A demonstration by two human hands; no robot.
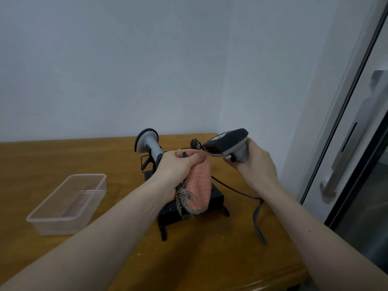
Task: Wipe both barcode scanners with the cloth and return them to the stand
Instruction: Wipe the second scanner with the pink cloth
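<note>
My right hand [255,164] grips the handle of a grey and black barcode scanner [227,143], held above the table with its dark window facing left. My left hand [176,166] holds a bunched pink cloth [199,185] with a checked edge, its thumb close to the scanner's front. The cloth hangs down over the black stand [214,198]. A second grey scanner [148,143] sits upright in the stand behind my left hand. A dark cable [258,215] runs from under my right wrist across the table.
A clear plastic container [42,215] stands on the wooden table [63,156] at the left. A wall corner lies behind the stand. A glass door with a metal handle [333,173] is at the right, past the table's edge.
</note>
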